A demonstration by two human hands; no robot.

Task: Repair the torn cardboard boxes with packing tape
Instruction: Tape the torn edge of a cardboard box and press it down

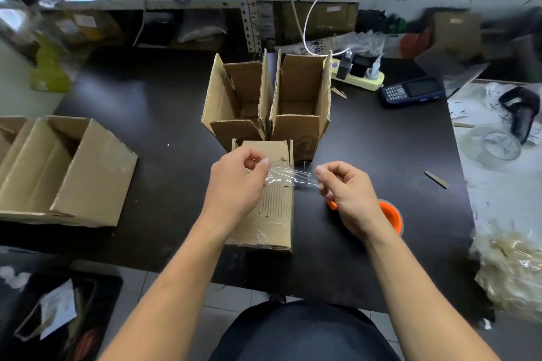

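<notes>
Overhead, head view: both hands worked above a dark table [366, 138]. Left hand [234, 182] pinched one end of a clear tape strip [289, 177] between thumb and forefinger, other fingers curled; right hand [349, 187] pinched the opposite end the same way. Strip stretched between them, slightly wrinkled, held just above a torn box [274, 214] lying on its side on the table. Box's upper face showed stripped liner with bare corrugation and a ragged edge near the top. Whether the strip touched the cardboard could not be told. Orange tape roll [391, 215] sat on the table just beside the box, partly hidden behind the right wrist. Two open boxes [299, 102] stood upright side by side, touching, right behind the torn one, flaps up. Large box [73, 173] lay on its side at the table's left edge, well apart. Handheld scanner [412, 92] and a power strip [359, 76] with plugs lay at the far right. Clear tape rolls [494, 145] rested on a white surface to the right. Cardboard scrap [437, 179] lay on the table right of the hands.
</notes>
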